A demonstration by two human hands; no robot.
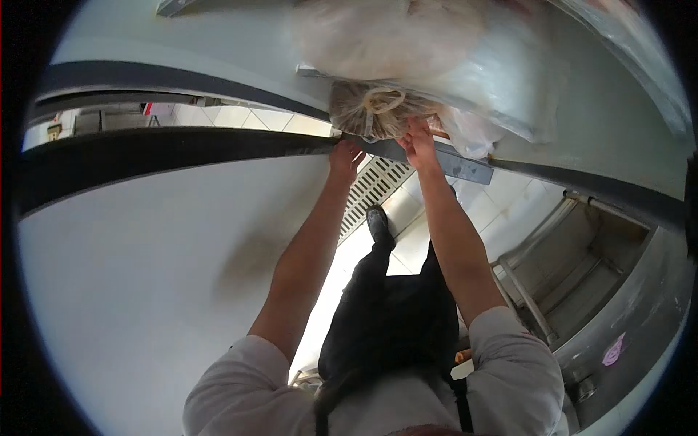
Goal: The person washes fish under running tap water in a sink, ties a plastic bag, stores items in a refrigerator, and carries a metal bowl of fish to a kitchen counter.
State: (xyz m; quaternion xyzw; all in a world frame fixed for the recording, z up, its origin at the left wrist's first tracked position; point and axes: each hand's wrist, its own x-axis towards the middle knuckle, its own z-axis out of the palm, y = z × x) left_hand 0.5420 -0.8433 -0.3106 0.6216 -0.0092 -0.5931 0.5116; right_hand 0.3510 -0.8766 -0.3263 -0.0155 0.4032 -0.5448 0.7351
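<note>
A clear plastic bag [363,116] with dark brownish contents, its neck tied in a pale loop, lies at the front edge of a cabinet compartment. My right hand [419,144] is at the bag's right side, its fingers closed against the plastic; the fingertips are partly hidden. My left hand [345,158] is below the bag, beside the dark-edged end of the open white door [182,218]. Its fingers are curved and a little apart, with nothing visible in them. A smaller white plastic bag [469,134] sits just right of my right hand.
Large bags of pale contents [385,36] fill the compartment behind, near a metal edge [465,168]. A slotted drain grate [374,185] and white tiles lie below by my shoe [379,221]. A metal-framed unit [534,298] stands at the right.
</note>
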